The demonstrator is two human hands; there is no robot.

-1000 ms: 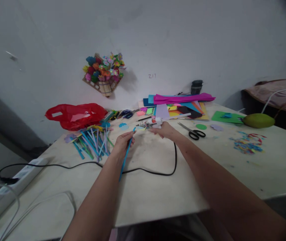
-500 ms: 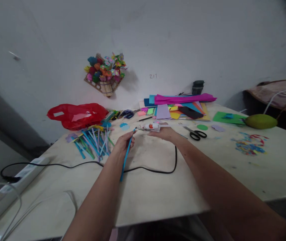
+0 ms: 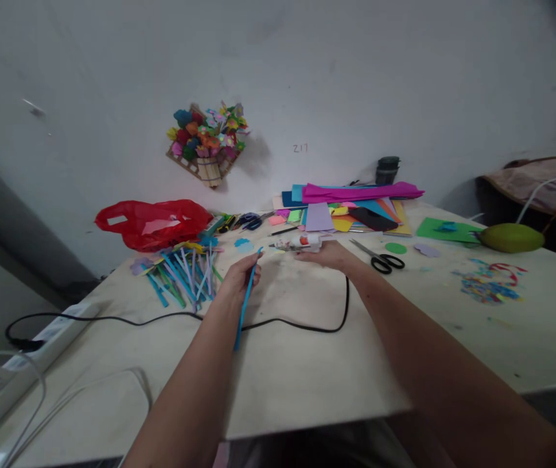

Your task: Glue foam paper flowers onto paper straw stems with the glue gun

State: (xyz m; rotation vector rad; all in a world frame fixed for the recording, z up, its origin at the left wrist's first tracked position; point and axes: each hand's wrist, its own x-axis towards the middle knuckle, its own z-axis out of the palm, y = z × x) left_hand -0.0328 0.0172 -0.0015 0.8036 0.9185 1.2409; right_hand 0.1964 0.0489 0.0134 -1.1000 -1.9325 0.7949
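Observation:
A thin blue paper stick point(image 3: 245, 309) stands slanted in my left hand point(image 3: 240, 276), pinched near its top, its lower end reaching down beside my forearm. My right hand point(image 3: 327, 255) is closed around a white hot glue gun point(image 3: 302, 243), whose nozzle points left toward the stick's tip with a small gap between. Its black cord point(image 3: 307, 328) loops down and left across the table. Black-handled scissors point(image 3: 380, 260) lie just right of my right hand. Left of my left hand is a pile of blue, green and purple paper sticks point(image 3: 185, 276).
Behind are a red plastic bag point(image 3: 154, 224) and stacked coloured sheets point(image 3: 360, 193). Paper scraps point(image 3: 490, 283) and a green mango-like fruit point(image 3: 512, 238) lie at right. A power strip point(image 3: 58, 335) runs along the left edge. Paper flowers point(image 3: 207, 140) hang on the wall.
The glue gun has drawn back to the right, away from the blue stick's tip. My left hand still holds the stick in much the same place.

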